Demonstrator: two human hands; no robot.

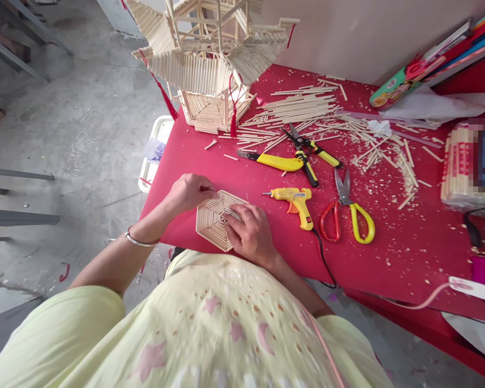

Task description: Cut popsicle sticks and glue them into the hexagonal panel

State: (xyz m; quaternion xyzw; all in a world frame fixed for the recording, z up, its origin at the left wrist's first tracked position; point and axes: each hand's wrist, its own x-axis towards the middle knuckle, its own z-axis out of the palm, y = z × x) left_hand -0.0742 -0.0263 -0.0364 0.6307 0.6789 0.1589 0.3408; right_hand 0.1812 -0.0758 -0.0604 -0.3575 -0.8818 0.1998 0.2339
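A hexagonal panel of thin wooden sticks [210, 222] lies flat at the front edge of the red table, its sticks set in nested rings. My left hand [192, 191] is at the panel's upper left edge, thumb and fingers closed in a pinch; whatever is between them is too small to make out. From the right, my right hand [250, 230] holds the panel down with bent fingers and thumb near its middle, covering part of it. Just right of that hand lies a yellow hot glue gun [293, 202], its nozzle pointing left.
A stick-built pavilion model [206, 70] with red tassels stands at the back left. Loose wooden sticks [303, 108] and scraps spread behind the yellow utility knife [281, 161], black-and-yellow pliers [307, 153] and red-and-yellow scissors [345, 207]. The glue gun's cord [323, 256] drops over the front edge.
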